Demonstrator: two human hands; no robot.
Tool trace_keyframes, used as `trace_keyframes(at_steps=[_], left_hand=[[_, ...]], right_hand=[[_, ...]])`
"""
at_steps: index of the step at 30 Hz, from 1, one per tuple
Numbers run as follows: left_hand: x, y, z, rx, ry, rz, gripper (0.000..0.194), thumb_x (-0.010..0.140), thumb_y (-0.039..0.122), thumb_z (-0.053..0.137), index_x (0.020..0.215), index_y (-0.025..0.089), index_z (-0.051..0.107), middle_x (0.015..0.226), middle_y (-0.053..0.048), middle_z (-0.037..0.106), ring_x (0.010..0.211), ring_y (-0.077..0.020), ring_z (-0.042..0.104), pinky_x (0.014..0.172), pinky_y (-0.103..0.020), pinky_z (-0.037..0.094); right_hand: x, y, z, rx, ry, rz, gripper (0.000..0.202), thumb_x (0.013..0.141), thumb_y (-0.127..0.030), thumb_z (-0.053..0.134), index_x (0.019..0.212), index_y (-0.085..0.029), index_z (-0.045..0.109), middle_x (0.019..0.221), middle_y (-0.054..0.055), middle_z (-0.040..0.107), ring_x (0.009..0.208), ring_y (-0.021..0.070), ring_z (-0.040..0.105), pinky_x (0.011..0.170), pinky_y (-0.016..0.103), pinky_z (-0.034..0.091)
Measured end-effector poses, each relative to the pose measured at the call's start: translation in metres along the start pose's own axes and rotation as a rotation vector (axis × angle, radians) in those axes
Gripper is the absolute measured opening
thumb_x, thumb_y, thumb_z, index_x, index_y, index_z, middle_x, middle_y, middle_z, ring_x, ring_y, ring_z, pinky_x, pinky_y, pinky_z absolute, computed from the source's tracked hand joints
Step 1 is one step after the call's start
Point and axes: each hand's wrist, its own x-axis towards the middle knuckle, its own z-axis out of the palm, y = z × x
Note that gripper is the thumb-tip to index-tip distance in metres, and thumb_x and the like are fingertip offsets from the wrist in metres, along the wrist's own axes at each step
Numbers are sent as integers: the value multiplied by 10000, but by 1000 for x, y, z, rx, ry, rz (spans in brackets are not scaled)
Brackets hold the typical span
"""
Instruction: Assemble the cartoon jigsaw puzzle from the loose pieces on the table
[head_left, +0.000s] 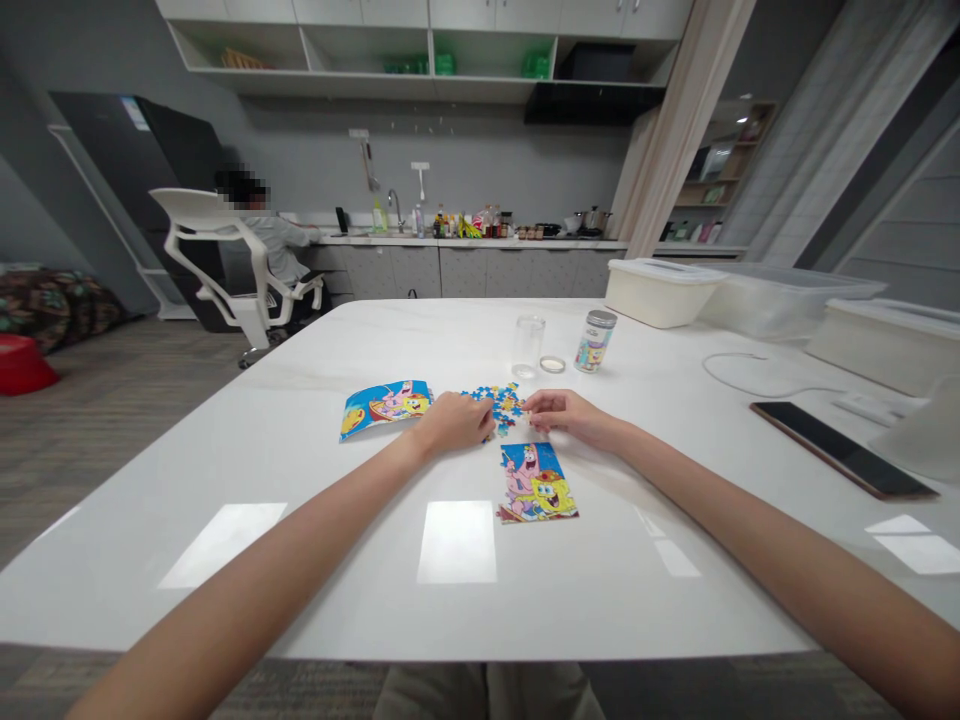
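Observation:
Loose jigsaw puzzle pieces (506, 402), mostly blue and yellow, lie in a pile between my hands. My left hand (456, 420) rests at the pile's left side with its fingers curled in; whatever they hold is hidden. At the right edge of the pile is my right hand (566, 415), fingers bent and tips drawn together, too small to show what is between them. Nearer me lies a joined puzzle section (538, 484) with a pink and a yellow cartoon figure and an uneven left edge. A curled picture sheet (384, 408) sits left of my left hand.
Behind the pile stand a clear jar (529, 346), a loose ring-like lid (553, 365) and a lidded printed jar (595, 342). A phone (840, 448), a white cable (720, 380) and storage boxes (664, 292) occupy the right. A person (274, 245) sits beyond the table.

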Motion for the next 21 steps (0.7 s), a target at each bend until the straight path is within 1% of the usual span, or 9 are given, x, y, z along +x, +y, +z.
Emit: trace_keyframes(at_steps=[3,5,9,12,14,17,19,21], left_hand=[[-1,1,-1,-37,17,-20,280,874,271,387,853,144,636,632,-107,672,562,-228,634,542,-301,416],[-1,2,-3,-79,34,-40,290,886,282,382,873,142,636,610,-98,661,552,-218,626,542,-293,414],[0,6,-11,-224,62,-78,310,898,353,426,865,150,657,550,-56,623,539,-185,597,548,-272,401],[2,12,-17,-391,48,-90,284,883,387,496,868,172,681,507,9,580,484,-125,530,515,-226,368],[4,16,-19,-514,19,-96,279,881,387,513,862,173,690,479,43,541,437,-90,461,471,-200,331],[5,19,-18,-678,-12,-119,309,896,383,489,856,152,691,460,61,489,410,-68,380,434,-191,280],[5,18,-16,-801,-36,-136,320,877,408,515,848,142,690,446,72,439,404,-62,335,423,-197,241],[5,13,-15,-928,-70,-162,323,830,440,576,837,137,687,431,87,380,401,-58,297,421,-206,205]], right_hand=[[0,1,0,-2,-16,-13,241,604,-258,812,773,-169,665,748,10,667,654,123,571,573,242,414],[0,0,0,-15,-20,-21,217,605,-263,807,741,-167,668,756,16,670,649,121,557,561,238,404],[-1,-3,2,-64,-2,-28,243,627,-313,794,801,-162,716,723,15,664,590,103,504,518,233,361],[-1,-3,5,-122,25,-63,279,645,-362,786,835,-165,731,691,12,658,548,99,480,503,244,353],[-1,-2,8,-180,75,-114,273,650,-381,786,810,-169,725,712,24,672,588,121,527,531,261,383],[-1,-2,15,-249,159,-209,250,663,-391,781,758,-174,700,774,47,691,702,167,601,602,290,430],[-2,-3,19,-250,180,-239,246,677,-396,769,750,-177,683,788,51,693,728,180,622,614,299,448],[-3,-5,21,-227,159,-232,247,677,-392,767,754,-180,669,787,51,695,731,183,639,605,297,465]])
